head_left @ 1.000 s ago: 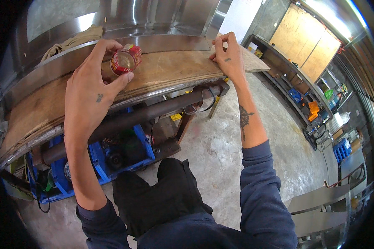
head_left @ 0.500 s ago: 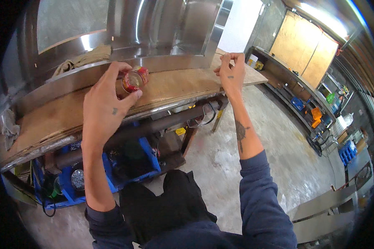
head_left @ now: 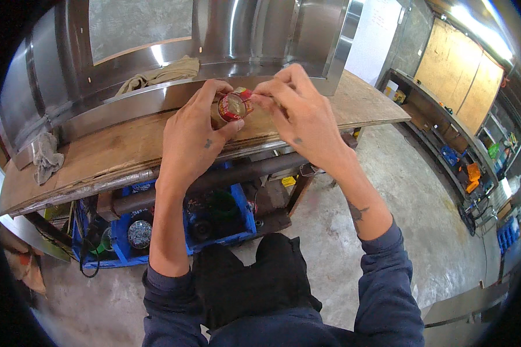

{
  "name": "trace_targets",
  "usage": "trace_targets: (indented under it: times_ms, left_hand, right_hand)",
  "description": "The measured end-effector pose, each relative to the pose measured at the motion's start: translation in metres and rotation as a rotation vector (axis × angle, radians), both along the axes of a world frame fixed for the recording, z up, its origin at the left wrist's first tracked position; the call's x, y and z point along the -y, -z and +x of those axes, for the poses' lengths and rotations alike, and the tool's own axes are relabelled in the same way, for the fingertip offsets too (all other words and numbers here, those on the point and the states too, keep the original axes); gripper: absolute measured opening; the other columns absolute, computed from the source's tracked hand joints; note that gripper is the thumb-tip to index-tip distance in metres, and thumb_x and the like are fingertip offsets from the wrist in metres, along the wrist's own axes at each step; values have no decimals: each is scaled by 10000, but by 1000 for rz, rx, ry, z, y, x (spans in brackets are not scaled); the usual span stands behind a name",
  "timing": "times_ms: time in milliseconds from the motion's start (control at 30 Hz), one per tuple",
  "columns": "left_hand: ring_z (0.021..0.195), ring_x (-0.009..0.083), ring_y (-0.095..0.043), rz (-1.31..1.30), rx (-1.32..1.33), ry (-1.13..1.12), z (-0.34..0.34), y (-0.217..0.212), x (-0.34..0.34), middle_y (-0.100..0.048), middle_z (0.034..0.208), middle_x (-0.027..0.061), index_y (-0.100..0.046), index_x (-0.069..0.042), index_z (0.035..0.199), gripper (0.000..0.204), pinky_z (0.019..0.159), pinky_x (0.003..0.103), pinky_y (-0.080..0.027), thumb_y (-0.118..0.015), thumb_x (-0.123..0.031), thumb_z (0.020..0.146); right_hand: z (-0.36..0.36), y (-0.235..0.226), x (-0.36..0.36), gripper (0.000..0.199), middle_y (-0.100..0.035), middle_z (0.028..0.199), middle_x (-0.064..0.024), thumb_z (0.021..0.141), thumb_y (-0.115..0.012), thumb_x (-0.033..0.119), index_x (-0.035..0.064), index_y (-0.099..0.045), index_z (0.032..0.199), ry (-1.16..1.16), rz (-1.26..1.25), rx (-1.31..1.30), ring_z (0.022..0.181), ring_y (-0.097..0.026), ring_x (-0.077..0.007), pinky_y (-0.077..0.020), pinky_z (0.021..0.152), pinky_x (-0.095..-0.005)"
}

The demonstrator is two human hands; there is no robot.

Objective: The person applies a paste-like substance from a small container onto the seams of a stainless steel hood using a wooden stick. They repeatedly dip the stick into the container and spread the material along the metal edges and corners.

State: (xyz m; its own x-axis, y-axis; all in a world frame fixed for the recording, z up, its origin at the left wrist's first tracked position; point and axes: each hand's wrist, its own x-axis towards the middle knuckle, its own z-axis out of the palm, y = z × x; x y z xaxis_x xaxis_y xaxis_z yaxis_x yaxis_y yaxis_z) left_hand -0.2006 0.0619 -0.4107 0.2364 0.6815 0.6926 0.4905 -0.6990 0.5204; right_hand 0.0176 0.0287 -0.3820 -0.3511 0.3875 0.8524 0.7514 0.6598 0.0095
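Above the wooden bench top, my left hand (head_left: 194,139) is closed around what looks like a small roll of tape (head_left: 233,106), with red printing and a yellowish, see-through middle. The thumb lies at its lower edge and the fingers at its upper left. At the roll's right edge, my right hand (head_left: 301,113) has its fingers bent and pinched together. Its fingertips seem to touch the roll, but whatever lies between them is too small to make out.
The wooden bench top (head_left: 116,147) carries a large shiny metal panel frame (head_left: 260,40), a tan cloth (head_left: 162,76) and a grey rag (head_left: 47,157). Blue bins (head_left: 121,240) sit underneath. A long shelf bench (head_left: 431,130) runs along the right wall.
My right hand has come back leftward to the roll, from well to its right. The roll stays in my left hand. The whole view has shifted, with the bench now further right.
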Motion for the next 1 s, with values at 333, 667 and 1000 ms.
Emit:
trace_targets:
  times_ms: [333, 667, 1000]
  left_hand:
    - [887, 268, -768, -4, -2, -16, 0, 0, -1, -796, 1161, 115, -628, -144, 1393, 585, 830, 402, -591, -920, -247, 896]
    - [1072, 363, -764, -41, 14, -28, 6, -6, 4, -785, 1295, 126, -639, -139, 1358, 511, 924, 444, -582, -860, -236, 907]
    - [1145, 367, -759, -24, 3, -61, 5, -4, 6, -791, 1291, 120, -639, -141, 1354, 507, 987, 450, -568, -860, -245, 910]
  right_hand:
    - [5, 8, -15, 126, -608, 1070, -152, 1055, -722, 125, 22, -689, 1118, -62, -50, -150, 851, -701, -376, -564, 739, -472]
    - [138, 8, -53, 337, -657, 1012, -66, 1177, -611, 332, -3, -609, 1198, 204, 39, -633, 718, -621, -116, -508, 673, -302]
    - [165, 23, -72, 398, -702, 1075, -137, 1161, -613, 358, -40, -608, 1182, 373, -167, -635, 710, -756, -184, -552, 605, -343]
